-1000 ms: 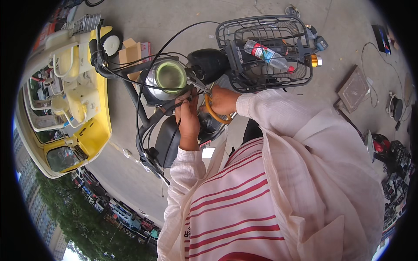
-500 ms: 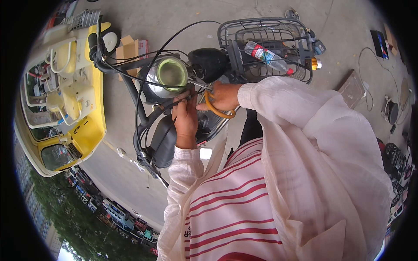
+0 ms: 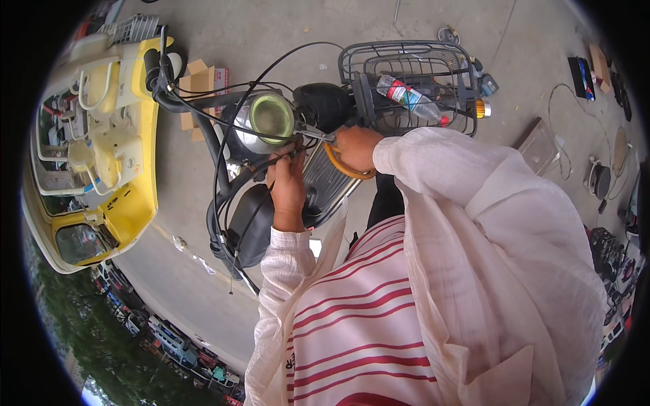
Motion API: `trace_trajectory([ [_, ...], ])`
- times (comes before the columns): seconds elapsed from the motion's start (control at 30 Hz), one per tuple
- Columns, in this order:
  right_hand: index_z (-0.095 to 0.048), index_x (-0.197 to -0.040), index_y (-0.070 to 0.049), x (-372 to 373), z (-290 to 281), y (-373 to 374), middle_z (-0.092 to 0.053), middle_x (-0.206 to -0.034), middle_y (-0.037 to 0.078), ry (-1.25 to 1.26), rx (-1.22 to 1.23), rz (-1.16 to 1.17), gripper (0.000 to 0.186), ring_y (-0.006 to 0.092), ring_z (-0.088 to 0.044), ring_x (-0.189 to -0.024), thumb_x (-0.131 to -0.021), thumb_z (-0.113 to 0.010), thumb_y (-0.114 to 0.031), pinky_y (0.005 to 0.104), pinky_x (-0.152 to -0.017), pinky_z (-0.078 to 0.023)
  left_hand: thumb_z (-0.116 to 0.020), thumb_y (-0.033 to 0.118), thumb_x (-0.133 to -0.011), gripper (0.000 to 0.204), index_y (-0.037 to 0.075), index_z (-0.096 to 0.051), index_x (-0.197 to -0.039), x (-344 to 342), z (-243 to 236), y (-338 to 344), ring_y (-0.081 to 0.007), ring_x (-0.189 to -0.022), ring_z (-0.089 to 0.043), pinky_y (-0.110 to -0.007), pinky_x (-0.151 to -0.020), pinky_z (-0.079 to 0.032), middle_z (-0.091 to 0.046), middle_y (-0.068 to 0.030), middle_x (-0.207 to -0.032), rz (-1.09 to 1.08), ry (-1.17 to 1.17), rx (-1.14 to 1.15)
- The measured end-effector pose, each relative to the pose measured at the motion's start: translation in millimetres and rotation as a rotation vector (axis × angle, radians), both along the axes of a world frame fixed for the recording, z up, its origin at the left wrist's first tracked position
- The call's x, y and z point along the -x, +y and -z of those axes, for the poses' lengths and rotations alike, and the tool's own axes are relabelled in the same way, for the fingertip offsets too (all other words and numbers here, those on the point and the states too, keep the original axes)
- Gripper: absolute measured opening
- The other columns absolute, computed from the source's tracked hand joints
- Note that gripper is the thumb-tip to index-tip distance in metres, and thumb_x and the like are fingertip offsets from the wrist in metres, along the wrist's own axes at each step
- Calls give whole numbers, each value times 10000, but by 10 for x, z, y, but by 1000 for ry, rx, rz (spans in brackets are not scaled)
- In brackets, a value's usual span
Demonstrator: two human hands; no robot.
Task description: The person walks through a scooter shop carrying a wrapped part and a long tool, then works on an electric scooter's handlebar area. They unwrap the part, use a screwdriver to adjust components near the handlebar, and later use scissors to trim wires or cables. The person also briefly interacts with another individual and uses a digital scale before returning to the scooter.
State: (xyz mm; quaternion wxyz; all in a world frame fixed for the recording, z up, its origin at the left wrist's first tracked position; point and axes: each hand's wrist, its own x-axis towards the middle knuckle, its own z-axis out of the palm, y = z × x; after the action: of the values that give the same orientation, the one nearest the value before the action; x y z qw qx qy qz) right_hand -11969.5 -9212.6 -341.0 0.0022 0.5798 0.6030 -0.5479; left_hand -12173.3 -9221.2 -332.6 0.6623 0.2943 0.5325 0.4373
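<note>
In front of me is a dark two-wheeled electric bike with a round silver headlight (image 3: 272, 118), its rim pale green, and loose black cables (image 3: 215, 166). My right hand (image 3: 357, 147) is closed on scissors (image 3: 347, 166) with a thick orange loop handle. Their metal blades point left, beside the headlight's lower right side. Close to the blade tips, my left hand (image 3: 289, 188) pinches a thin black cable (image 3: 279, 158) just below the headlight. Fingers hide part of that cable, and I cannot make out whether the blades touch it.
A black wire basket (image 3: 352, 62) right of the headlight holds a plastic bottle (image 3: 409, 97) with a red cap. Behind the handlebar grip (image 3: 152, 71) stands an open cardboard box (image 3: 196, 80). A yellow-and-white vehicle (image 3: 135, 183) stands left; a flat brown-grey panel (image 3: 538, 145) lies right.
My right hand has shifted slightly, and the scissors have turned so their metal blades look more spread. My left hand keeps its pinch below the headlight. The whole view has moved a little.
</note>
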Motion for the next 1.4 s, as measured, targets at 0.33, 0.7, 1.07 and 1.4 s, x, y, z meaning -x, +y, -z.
trace_trajectory([
  [0.33, -715, -974, 17, -192, -178, 235, -682, -997, 238, -86, -57, -204, 314, 374, -672, -937, -774, -595, -193, 431, -824, -531, -363, 88, -932, 369, -31, -464, -1266, -33, -56, 26, -302, -1215, -532, -412, -1040, -423, -526, -167, -1283, 10, 29, 23],
  [0.7, -711, -985, 15, -166, -115, 364, -683, -1010, 219, -60, 38, -285, 438, 377, -655, -973, -823, -612, -380, 434, -831, -515, -418, 47, -902, 287, -7, -531, -1160, -159, -118, -37, -239, -1143, -564, -379, -1011, -448, -568, -131, -1224, -45, 68, 38],
  [1.07, -698, -893, 35, -113, 129, 255, -666, -931, 279, -3, -134, -186, 294, 418, -660, -886, -858, -509, -188, 476, -781, -515, -441, 92, -923, 295, -7, -552, -1177, -140, -126, -41, -223, -1146, -561, -365, -1015, -441, -582, -116, -1212, -37, 96, 31],
  [1.4, -719, -925, -3, -309, -68, 463, -690, -930, 220, -141, -263, -363, 298, 378, -676, -874, -849, -571, -250, 455, -764, -534, -453, 126, -941, 272, -8, -537, -1162, -117, -137, 12, -261, -1105, -603, -397, -1004, -464, -609, -138, -1165, -84, 103, 43],
])
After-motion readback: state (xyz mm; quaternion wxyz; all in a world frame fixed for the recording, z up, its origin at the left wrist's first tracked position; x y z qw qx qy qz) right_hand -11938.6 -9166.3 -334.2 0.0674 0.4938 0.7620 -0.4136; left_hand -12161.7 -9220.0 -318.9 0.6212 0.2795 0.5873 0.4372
